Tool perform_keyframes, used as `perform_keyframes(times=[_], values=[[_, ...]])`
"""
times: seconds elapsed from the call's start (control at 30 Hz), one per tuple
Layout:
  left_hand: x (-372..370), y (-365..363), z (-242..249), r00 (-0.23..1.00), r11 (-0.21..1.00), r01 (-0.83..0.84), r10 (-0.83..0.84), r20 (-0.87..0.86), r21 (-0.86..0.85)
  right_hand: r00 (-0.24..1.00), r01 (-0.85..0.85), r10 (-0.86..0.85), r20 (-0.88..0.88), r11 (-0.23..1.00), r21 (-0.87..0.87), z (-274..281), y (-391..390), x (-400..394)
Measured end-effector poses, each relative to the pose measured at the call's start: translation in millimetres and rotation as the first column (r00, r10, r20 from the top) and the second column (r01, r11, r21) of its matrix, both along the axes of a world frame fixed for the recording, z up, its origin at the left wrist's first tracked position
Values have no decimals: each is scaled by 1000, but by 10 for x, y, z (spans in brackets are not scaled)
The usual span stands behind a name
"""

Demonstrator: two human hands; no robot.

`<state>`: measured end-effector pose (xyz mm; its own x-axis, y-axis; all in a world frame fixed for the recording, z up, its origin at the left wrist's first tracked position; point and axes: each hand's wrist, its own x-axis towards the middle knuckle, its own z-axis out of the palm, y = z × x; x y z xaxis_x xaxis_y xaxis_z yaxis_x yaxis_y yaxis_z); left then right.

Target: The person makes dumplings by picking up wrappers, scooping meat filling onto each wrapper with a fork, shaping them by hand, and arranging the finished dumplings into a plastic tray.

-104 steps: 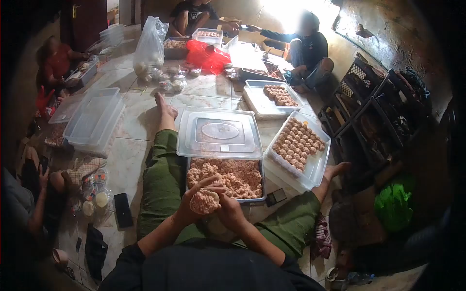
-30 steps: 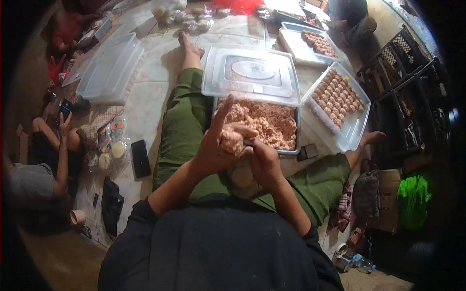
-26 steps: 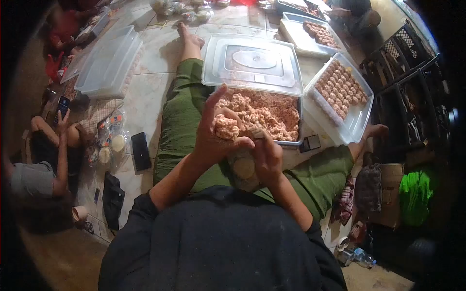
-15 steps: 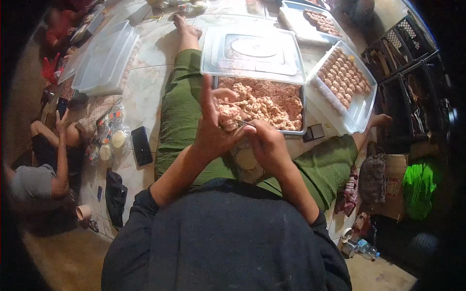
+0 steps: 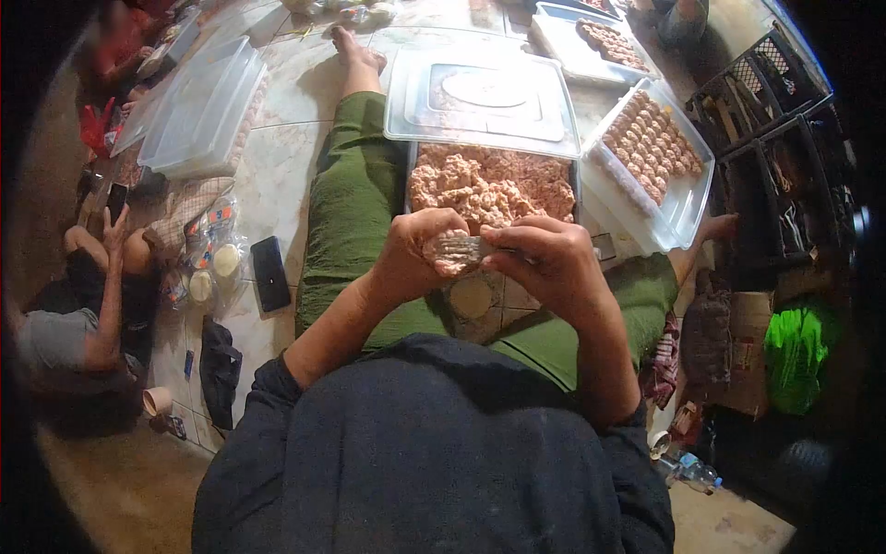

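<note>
A tub of pinkish minced mixture [image 5: 503,185] stands between my legs, its clear lid [image 5: 480,97] lying over the far side. My left hand [image 5: 411,249] is wrapped round a lump of the mixture [image 5: 448,261], just in front of the tub. From the right, my right hand [image 5: 544,254] pinches a small metal utensil [image 5: 482,246], whose end is against the lump; its exact shape is hidden. To the right, an open clear box [image 5: 697,198] holds rows of shaped balls [image 5: 651,143].
Left are stacked clear boxes [image 5: 189,129], a black phone [image 5: 269,274], and a seated person [image 5: 69,342] holding a phone. Another box with shaped pieces [image 5: 614,46] stands at the back right. Black crates [image 5: 784,166] and plastic bottles [image 5: 697,473] lie right.
My left hand has dropped from the tub's left edge towards me, its raised fingers now curled round the lump. My right hand has turned and moved slightly right with the utensil.
</note>
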<state>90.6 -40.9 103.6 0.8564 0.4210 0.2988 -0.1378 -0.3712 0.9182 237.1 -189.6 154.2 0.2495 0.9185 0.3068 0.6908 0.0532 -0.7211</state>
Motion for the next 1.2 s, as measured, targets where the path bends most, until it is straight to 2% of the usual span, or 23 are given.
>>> perform_keyframes(times=[0.1,0.17,0.2,0.33,0.43,0.53,0.57,0.63,0.67,0.77,0.87,0.9,0.93,1.03,1.1,1.13,1.17,1.2], values=[[6,-14,-82,999,975,43,-46,-8,-217,991,8,-18,130,997,82,30,-39,70],[22,-38,-11,998,917,61,-57,23,-393,993,-31,5,118,976,214,-20,-39,55],[19,-43,-24,998,938,64,-53,40,-341,993,-48,17,113,960,277,-50,-50,50],[23,-64,-75,996,984,53,-40,81,-173,983,6,-63,170,950,313,-172,7,-81],[32,-81,-77,995,999,-32,34,90,-26,994,16,-42,102,969,245,-141,-14,-95],[64,-61,-81,978,978,-146,120,169,147,995,103,-89,-55,923,372,-154,-58,-17],[76,-64,-83,967,962,-186,144,209,198,991,135,-124,-54,922,363,-197,-54,-26],[83,-83,-81,971,964,-198,168,170,177,979,201,-198,-44,916,347,-322,-37,-53],[88,-84,-81,972,965,-205,181,151,166,989,147,-141,-41,942,301,-350,-37,-99],[86,9,-248,972,967,-124,73,224,223,986,161,-145,-85,963,216,-368,-44,-218],[161,-130,-133,959,975,-224,223,177,-17,970,227,-198,-142,946,233,-372,-63,-145],[166,-95,-102,973,987,-159,160,167,-16,966,248,-218,-139,935,256,-364,-67,-83],[152,-70,-102,984,995,-95,96,153,-15,949,300,-276,-153,939,167,-399,-99,-25],[116,-32,-205,990,992,36,-18,140,-123,883,343,-283,-376,934,102,-465,-115,14],[114,-45,-205,988,1000,-18,18,152,-6,893,302,-255,-371,950,73,-528,-127,-12],[100,-103,-155,970,992,-117,104,221,48,902,284,-249,-354,957,52,-505,-109,-73],[89,-97,-152,977,986,-136,117,178,100,911,266,-240,-336,963,32,-490,-88,-138],[84,-60,-160,981,976,-155,135,138,154,892,255,-229,-389,967,16,-498,-69,-202]])
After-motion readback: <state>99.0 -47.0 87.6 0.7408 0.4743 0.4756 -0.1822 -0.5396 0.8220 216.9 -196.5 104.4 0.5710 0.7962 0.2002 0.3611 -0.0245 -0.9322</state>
